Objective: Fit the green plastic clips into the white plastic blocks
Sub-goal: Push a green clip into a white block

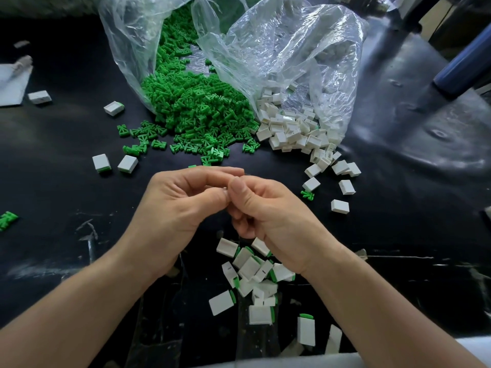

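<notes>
Where the left hand (pixel 175 205) and right hand (pixel 265 208) meet, their fingers curl together; whether they grip anything is hidden. Beyond the fingertips, green clips (pixel 196 107) and white blocks (pixel 295 128) spill from clear bags (pixel 279 49). Fitted blocks (pixel 252 269) lie under the right wrist.

Green clips (pixel 196 110) of matt moulded plastic, with crisp edges. White blocks (pixel 292 131) of smooth plastic with a faint satin sheen. Clear bags (pixel 292 49) of thin plastic film, crinkled and glossy (light glints off the folds). The black tabletop (pixel 53 160) is sleek and shiny, scuffed with pale scratches towards its near edge.
</notes>
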Demonstrator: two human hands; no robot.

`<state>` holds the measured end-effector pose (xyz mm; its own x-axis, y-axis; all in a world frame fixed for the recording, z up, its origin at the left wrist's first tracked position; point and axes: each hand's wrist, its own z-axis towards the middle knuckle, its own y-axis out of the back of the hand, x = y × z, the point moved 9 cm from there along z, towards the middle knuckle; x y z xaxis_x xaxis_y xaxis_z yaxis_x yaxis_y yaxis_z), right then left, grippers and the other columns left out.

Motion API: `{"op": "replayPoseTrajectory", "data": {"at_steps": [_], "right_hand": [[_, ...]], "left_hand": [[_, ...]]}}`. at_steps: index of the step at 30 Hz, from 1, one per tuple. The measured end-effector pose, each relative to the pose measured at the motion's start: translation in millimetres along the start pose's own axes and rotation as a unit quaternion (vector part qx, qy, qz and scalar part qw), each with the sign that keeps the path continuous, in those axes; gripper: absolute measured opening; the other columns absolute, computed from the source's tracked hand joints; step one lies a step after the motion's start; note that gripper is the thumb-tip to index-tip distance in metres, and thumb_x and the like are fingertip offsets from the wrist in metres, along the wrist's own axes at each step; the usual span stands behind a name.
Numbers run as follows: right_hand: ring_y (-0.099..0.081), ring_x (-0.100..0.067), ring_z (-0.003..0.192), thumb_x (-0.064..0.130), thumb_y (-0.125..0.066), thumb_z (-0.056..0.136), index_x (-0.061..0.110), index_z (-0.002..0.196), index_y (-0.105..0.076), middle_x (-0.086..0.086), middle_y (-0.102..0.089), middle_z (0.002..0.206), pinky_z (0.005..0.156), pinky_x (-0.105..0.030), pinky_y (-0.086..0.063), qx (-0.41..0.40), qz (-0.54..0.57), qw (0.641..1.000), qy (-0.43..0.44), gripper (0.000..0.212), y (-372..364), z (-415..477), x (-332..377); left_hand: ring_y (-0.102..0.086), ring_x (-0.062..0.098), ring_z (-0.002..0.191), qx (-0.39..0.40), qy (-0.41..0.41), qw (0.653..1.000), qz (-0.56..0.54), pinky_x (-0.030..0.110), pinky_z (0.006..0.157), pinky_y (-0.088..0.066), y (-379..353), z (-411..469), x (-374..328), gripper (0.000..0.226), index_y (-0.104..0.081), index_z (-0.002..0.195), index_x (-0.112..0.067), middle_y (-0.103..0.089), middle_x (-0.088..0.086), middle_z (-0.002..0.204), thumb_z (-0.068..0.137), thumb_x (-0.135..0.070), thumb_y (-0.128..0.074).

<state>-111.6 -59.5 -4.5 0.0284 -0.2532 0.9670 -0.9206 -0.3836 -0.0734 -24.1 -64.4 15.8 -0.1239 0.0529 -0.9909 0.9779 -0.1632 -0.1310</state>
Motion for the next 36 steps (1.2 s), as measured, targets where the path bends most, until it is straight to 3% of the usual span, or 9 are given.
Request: {"op": "replayPoseTrajectory", "data": {"at_steps": [8,12,18,25,31,36], "right_hand": [[-0.042,-0.002,0.047,0.027,-0.044,0.094,-0.004,0.107,-0.060,0.014,-0.044,0.055,0.048,-0.014,-0.033,-0.027,-0.028,0.999,0.022,0.037,4.1,0.3,1.3],[-0.041,-0.002,0.048,0.027,-0.044,0.095,-0.004,0.106,-0.060,0.015,-0.043,0.053,0.048,-0.014,-0.034,-0.033,-0.045,0.998,0.030,0.037,5.2,0.2,2.2],[-0.041,-0.004,0.049,0.027,-0.044,0.095,-0.003,0.108,-0.061,0.014,-0.042,0.052,0.049,-0.015,-0.033,-0.038,-0.062,0.996,0.042,0.036,5.1,-0.4,5.0],[-0.043,-0.002,0.048,0.032,-0.046,0.093,0.022,0.078,-0.059,0.017,-0.045,0.053,0.049,-0.013,-0.035,-0.040,-0.075,0.995,0.057,0.022,3.3,-0.8,7.2],[-0.042,-0.006,0.050,0.044,-0.043,0.082,0.012,0.093,-0.065,0.011,-0.044,0.053,0.053,-0.022,-0.034,-0.050,-0.106,0.991,0.056,0.041,5.9,0.5,6.3],[-0.043,-0.004,0.050,0.042,-0.045,0.086,0.014,0.093,-0.065,0.014,-0.044,0.052,0.053,-0.020,-0.034,-0.056,-0.113,0.990,0.063,0.035,6.5,-0.7,7.9]], "left_hand": [[-0.070,0.013,0.085,0.001,0.000,1.000,-0.013,0.018,0.068,-0.052,-0.9,0.2,1.6,0.018,-0.075,0.074,-0.012,-0.073,-0.002,0.097,0.067,-0.007,-0.059],[-0.069,0.013,0.092,-0.006,0.004,1.000,-0.005,0.022,0.078,-0.053,1.1,1.0,3.3,0.019,-0.075,0.073,-0.015,-0.073,-0.002,0.098,0.066,-0.008,-0.059],[-0.069,0.013,0.090,-0.006,0.010,1.000,-0.011,0.021,0.075,-0.054,0.5,0.3,4.4,0.021,-0.076,0.071,-0.015,-0.073,-0.002,0.098,0.066,-0.007,-0.058],[-0.069,0.015,0.093,-0.011,0.016,1.000,-0.009,0.027,0.083,-0.054,1.4,0.1,5.9,0.020,-0.076,0.069,-0.015,-0.073,-0.002,0.098,0.066,-0.007,-0.058],[-0.069,0.014,0.092,-0.012,0.017,1.000,-0.016,0.025,0.081,-0.055,1.1,0.5,7.5,0.022,-0.076,0.067,-0.018,-0.073,-0.003,0.097,0.065,-0.006,-0.058],[-0.069,0.013,0.093,-0.007,0.021,0.999,-0.027,0.024,0.079,-0.054,0.1,1.2,8.6,0.023,-0.076,0.066,-0.018,-0.073,-0.002,0.098,0.064,-0.005,-0.057]]}}
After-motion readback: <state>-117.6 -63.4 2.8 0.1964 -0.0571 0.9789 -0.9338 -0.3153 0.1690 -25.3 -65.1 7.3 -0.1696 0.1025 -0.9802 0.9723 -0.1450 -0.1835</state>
